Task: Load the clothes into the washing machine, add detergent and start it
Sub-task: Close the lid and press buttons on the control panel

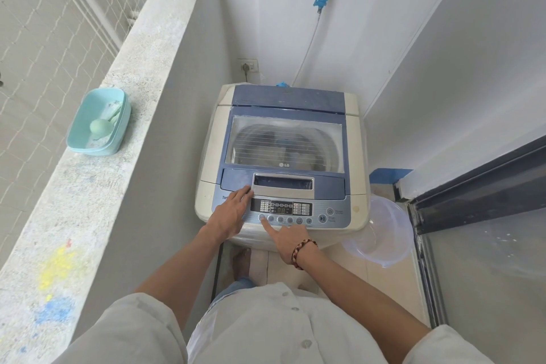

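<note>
A top-loading washing machine (283, 156), cream with a blue lid, stands in the corner of a narrow balcony, its lid shut and laundry dimly visible through the window. The right hand (288, 238) presses an extended index finger on the leftmost button of the control panel (288, 211), its other fingers curled under; the left hand (230, 214) rests flat, fingers open, beside the display. A clear plastic basin (381, 233) sits on the floor to the machine's right. On the concrete ledge (97, 186) to the left, a turquoise tub (99, 121) holds a green scoop (100, 127).
</note>
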